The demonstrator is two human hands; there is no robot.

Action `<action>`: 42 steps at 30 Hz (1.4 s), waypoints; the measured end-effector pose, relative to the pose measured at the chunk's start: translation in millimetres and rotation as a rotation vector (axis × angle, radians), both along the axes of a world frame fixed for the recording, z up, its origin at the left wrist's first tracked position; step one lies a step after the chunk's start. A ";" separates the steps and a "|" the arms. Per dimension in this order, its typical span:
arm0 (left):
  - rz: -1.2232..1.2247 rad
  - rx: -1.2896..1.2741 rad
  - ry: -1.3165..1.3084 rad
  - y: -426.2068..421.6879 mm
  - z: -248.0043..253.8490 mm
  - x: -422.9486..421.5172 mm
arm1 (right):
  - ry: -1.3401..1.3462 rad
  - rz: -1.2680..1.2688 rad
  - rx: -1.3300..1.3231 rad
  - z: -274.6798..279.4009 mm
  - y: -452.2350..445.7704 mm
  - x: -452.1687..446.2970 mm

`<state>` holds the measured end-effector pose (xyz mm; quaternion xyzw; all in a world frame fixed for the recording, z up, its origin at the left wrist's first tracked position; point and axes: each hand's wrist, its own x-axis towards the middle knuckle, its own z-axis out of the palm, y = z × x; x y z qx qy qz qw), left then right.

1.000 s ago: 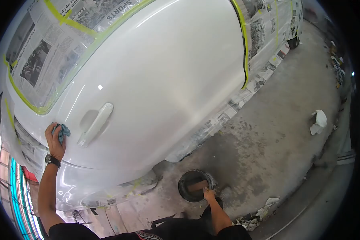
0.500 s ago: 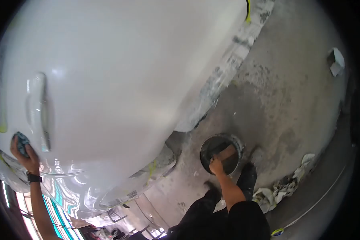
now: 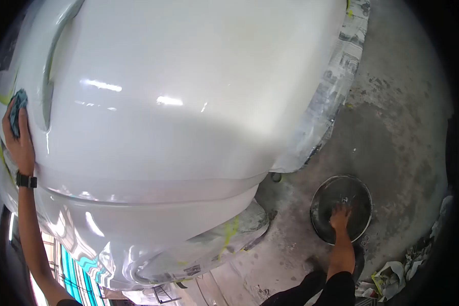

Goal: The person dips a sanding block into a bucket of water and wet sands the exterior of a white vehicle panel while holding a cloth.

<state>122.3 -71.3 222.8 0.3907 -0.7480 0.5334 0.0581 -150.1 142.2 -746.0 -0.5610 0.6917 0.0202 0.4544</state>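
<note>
My left hand [image 3: 21,148] presses a crumpled blue-green cloth [image 3: 18,112] against the glossy white car body [image 3: 188,137], just beside the door handle [image 3: 50,66]. Its fingers lie closed over the cloth, and a dark watch is on the wrist. Low at the right, my right hand [image 3: 340,217] reaches down into a round black bucket [image 3: 371,206] standing on the floor. The fingers look spread at the surface of the dark liquid, with a small bright ripple by the tips. No block shows in that hand.
Stained masking paper [image 3: 336,81] runs along the car's lower edge. More masking with yellow-green tape [image 3: 232,232] covers a low part of the body. Crumpled paper [image 3: 391,278] lies on the floor near my feet, and the concrete [image 3: 387,132] has a dark, wet-looking patch.
My right hand held a brown block over the bucket; now it is down in the liquid and the block is out of sight. The view has shifted; my left hand remains near the handle.
</note>
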 end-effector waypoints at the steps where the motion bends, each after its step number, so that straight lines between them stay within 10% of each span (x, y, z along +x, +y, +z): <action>1: 0.003 0.009 0.012 -0.8 0.2 -1.1 | -0.118 -0.130 0.014 -41.0 -3.1 3.4; 3: -0.041 0.069 0.034 -6.1 1.0 -0.6 | -0.328 -0.388 0.030 -51.9 -4.8 4.1; 7: -0.067 0.120 0.068 -5.3 -7.4 -12.0 | -0.627 -0.931 -0.173 135.9 -15.8 47.2; 8: -0.061 0.144 0.063 -2.8 -7.5 -14.8 | -0.568 -0.734 -0.557 177.1 -15.4 68.9; 11: -0.059 0.288 -0.018 10.3 9.0 -20.6 | -0.924 -0.894 -0.570 412.2 -68.2 85.7; 18: -0.155 0.560 -0.091 -9.5 41.0 -8.2 | -1.046 -0.790 -1.330 667.9 -219.6 138.7; 25: -0.154 0.568 -0.021 -5.1 35.1 -9.6 | -0.839 -0.473 -1.184 638.7 -153.2 224.5; 31: -0.182 0.547 -0.044 -8.5 35.6 -11.3 | -0.834 -0.921 -1.226 696.5 -324.9 77.4; 37: -0.190 0.545 -0.056 -6.8 34.3 -10.7 | -0.867 -0.822 -1.106 665.0 -191.5 210.5; 42: -0.211 0.538 -0.018 -6.9 30.1 -14.7 | -0.853 -1.009 -1.084 683.3 -286.8 129.3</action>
